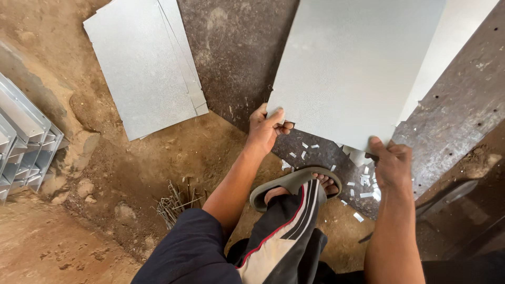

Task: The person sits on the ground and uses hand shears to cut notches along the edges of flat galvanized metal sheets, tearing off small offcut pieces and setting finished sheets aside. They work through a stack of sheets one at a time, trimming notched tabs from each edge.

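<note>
A large flat grey metal sheet is held up above a dark metal plate. My left hand grips its near left corner, thumb on top. My right hand pinches its near right corner. Below the sheet, my foot in a grey sandal rests at the dark plate's edge, among small white metal offcuts.
A stack of similar grey sheets lies on the dirt floor at upper left. Folded metal channel pieces sit at the left edge. A bundle of thin rods lies in the dirt near my knee. Another pale sheet shows behind the held one.
</note>
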`<state>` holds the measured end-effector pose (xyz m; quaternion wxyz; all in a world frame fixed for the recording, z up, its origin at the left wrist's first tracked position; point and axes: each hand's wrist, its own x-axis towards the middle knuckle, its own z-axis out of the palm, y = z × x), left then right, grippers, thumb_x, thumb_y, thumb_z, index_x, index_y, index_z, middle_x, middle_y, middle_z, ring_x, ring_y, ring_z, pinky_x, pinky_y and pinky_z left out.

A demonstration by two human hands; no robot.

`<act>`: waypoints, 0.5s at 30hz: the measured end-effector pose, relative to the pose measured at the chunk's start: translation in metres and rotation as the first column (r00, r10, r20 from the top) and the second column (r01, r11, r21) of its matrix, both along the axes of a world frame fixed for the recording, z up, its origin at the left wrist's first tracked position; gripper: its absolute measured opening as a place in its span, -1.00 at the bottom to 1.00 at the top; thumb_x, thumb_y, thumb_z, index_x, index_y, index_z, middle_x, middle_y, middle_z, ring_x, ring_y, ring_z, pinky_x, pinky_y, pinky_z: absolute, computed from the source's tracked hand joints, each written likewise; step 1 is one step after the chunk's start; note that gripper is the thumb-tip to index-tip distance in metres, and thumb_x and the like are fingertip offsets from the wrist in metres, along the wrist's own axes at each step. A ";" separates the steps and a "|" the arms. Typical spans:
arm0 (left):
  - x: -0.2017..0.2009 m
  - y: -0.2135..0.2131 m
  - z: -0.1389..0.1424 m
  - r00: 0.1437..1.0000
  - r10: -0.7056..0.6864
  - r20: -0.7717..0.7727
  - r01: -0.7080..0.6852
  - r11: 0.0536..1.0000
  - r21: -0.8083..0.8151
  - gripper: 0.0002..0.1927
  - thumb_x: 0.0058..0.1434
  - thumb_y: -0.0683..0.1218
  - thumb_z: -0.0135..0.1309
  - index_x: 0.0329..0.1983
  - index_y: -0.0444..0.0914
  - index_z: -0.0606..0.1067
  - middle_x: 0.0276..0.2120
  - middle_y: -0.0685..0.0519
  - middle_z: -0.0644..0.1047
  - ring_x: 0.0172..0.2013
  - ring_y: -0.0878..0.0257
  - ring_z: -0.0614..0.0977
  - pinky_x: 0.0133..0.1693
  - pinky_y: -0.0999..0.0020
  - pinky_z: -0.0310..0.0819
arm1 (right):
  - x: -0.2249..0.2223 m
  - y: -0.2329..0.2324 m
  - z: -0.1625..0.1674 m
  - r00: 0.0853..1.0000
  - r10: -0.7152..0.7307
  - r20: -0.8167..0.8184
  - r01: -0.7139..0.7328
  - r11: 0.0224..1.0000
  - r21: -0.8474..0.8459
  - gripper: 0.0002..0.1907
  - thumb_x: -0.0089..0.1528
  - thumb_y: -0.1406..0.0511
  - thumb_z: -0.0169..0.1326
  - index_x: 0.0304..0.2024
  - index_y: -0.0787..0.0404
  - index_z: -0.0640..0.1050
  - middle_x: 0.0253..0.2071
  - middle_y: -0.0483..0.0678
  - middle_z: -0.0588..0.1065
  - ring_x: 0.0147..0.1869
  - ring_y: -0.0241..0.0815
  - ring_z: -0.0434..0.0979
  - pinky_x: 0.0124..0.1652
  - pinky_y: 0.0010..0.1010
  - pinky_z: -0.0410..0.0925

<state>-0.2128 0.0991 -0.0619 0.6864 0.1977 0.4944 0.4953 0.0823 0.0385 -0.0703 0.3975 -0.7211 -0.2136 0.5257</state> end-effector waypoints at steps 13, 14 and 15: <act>0.025 0.026 -0.002 0.905 -0.029 -0.425 0.031 1.000 -0.002 -0.67 0.21 -0.29 0.13 0.06 -0.42 0.46 -0.35 -0.07 0.62 -0.49 0.25 0.64 -0.54 0.37 0.50 | -0.003 0.006 -0.007 0.968 0.030 0.248 -0.038 0.999 0.027 -0.76 0.31 0.40 0.25 -0.05 0.50 0.58 -0.13 0.24 0.61 -0.18 -0.07 0.61 -0.24 -0.39 0.44; 0.025 0.026 -0.001 0.872 -0.036 -0.488 0.037 0.999 -0.007 -0.62 0.19 -0.29 0.12 0.10 -0.39 0.44 -0.36 -0.05 0.62 -0.51 0.26 0.64 -0.54 0.38 0.51 | -0.006 0.005 -0.006 0.919 0.058 0.389 -0.059 0.998 -0.008 -0.72 0.32 0.41 0.27 0.01 0.50 0.58 -0.15 0.24 0.62 -0.18 -0.07 0.60 -0.24 -0.40 0.41; 0.026 0.026 -0.002 0.836 -0.048 -0.546 0.050 0.999 -0.011 -0.56 0.17 -0.29 0.11 0.14 -0.36 0.41 -0.36 -0.03 0.63 -0.52 0.26 0.64 -0.55 0.39 0.52 | -0.011 0.003 -0.006 0.941 -0.020 0.337 -0.052 0.978 0.204 -0.67 0.29 0.46 0.29 0.05 0.48 0.52 -0.10 0.15 0.60 -0.10 -0.18 0.62 -0.17 -0.47 0.46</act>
